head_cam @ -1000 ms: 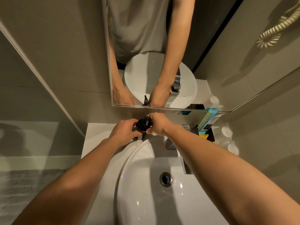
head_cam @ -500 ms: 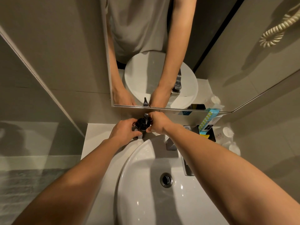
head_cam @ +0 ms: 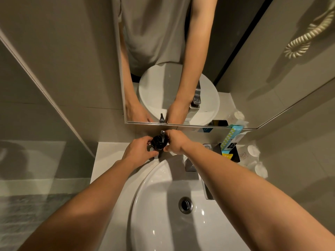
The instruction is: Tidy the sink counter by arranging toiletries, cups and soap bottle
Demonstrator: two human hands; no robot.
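Both hands on the soap bottle at the back of the tabletop.

My left hand [head_cam: 139,148] and right hand [head_cam: 175,141] each have a grip closed around the dark soap bottle [head_cam: 159,142], which stands upright behind the sink [head_cam: 145,205], just under the mirror [head_cam: 235,78]. I judge I'm squaring it into place; next I should release it gently, then sort the toiletries [head_cam: 230,142] and cups [head_cam: 252,149] on the right.

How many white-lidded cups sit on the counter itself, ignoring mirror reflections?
3, at the counter's far right: one white-lidded cup near the wall, one nearer the camera, one between them, partly hidden. More may be hidden.
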